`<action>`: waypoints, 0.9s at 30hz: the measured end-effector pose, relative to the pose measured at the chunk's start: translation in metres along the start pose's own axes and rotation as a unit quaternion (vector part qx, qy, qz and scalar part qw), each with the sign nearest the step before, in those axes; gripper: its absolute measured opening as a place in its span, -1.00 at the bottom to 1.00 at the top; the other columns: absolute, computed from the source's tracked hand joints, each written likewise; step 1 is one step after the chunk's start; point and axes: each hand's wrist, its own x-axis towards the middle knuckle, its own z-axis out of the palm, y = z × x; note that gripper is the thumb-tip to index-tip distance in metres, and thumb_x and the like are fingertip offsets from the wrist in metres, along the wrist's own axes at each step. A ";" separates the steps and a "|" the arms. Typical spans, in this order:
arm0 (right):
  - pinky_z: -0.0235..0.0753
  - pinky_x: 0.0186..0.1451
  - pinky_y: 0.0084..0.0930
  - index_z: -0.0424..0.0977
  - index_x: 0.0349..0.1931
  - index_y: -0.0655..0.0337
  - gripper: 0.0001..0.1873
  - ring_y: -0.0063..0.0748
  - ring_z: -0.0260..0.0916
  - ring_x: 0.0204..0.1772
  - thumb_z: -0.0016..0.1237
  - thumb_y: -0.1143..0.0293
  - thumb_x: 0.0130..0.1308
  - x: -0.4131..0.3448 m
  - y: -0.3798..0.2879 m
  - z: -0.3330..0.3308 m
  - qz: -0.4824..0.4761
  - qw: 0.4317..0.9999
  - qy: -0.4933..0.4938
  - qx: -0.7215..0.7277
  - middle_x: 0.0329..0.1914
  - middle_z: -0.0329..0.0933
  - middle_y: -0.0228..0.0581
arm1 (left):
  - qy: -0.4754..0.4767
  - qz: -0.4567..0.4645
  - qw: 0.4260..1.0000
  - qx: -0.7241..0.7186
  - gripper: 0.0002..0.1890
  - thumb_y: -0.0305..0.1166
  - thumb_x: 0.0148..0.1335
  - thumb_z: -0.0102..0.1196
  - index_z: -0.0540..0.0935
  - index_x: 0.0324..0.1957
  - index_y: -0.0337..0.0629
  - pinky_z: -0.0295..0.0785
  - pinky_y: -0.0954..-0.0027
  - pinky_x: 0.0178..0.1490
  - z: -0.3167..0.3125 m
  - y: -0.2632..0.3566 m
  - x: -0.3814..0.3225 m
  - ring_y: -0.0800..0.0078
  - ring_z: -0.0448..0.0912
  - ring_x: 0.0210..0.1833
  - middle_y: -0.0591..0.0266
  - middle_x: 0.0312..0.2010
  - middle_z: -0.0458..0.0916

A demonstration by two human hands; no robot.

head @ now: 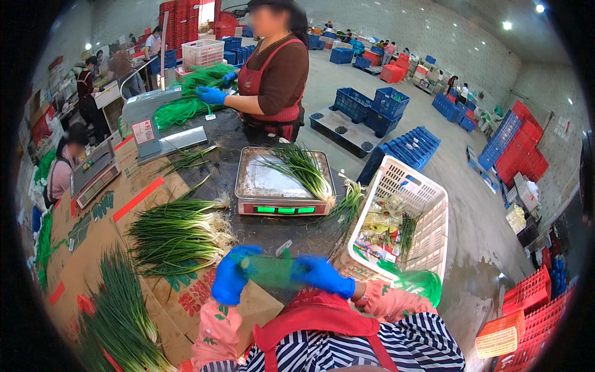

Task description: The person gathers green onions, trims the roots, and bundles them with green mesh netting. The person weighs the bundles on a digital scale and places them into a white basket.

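Note:
A green mesh net (273, 271), blurred, is stretched between my two blue-gloved hands. My left hand (232, 275) grips one end, and my right hand (321, 275) has hold of the other. A small white tag (283, 248) shows just behind the net. Left of my left hand lies a row of trimmed green onion bunches (186, 235), white roots pointing right. A larger heap of green onions (123, 307) lies nearer to me. Farther back, one green onion bunch (304, 174) rests on the metal pan of a digital scale (260, 181), whose green display is lit.
At my right stands a white plastic crate (430, 218) with packaging and loose leaves; green netting (420, 283) hangs at its near end. Printed cardboard (153, 200) covers the table's left. A co-worker (279, 69) handles green netting opposite, beside a grey machine (144, 121). Another scale (95, 169) sits left.

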 end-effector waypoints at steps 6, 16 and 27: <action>0.43 -0.33 -0.48 0.46 -0.38 0.28 -0.91 -0.47 0.42 -0.39 -0.01 0.50 0.10 0.033 0.047 -0.051 0.021 0.940 0.280 0.195 -0.46 0.46 -0.34 | -0.106 -0.099 0.977 0.156 -0.51 -0.56 -0.04 0.15 0.50 0.04 -0.21 0.37 0.56 -0.28 0.049 0.006 -0.039 0.62 0.45 -0.32 0.27 -0.05 0.52; 0.39 -0.24 -0.52 0.45 -0.18 0.21 -0.72 -0.50 0.39 -0.32 0.06 0.29 0.13 0.005 0.010 0.016 0.022 0.999 0.036 -0.022 -0.38 0.49 -0.28 | 0.114 0.018 0.990 -0.086 -0.78 -0.44 0.12 0.06 0.60 -0.16 -0.22 0.29 0.70 -0.40 -0.010 0.027 -0.001 0.70 0.50 -0.37 0.29 -0.29 0.62; 0.34 -0.33 -0.71 0.48 -0.14 0.23 -0.76 -0.65 0.37 -0.31 0.00 0.42 0.17 -0.005 -0.022 0.007 0.057 0.940 -0.246 0.229 -0.33 0.51 -0.37 | 0.115 -0.109 0.986 -0.051 -0.70 -0.44 0.15 -0.03 0.56 -0.06 -0.22 0.35 0.60 -0.26 -0.014 -0.005 0.027 0.61 0.48 -0.31 0.29 -0.21 0.59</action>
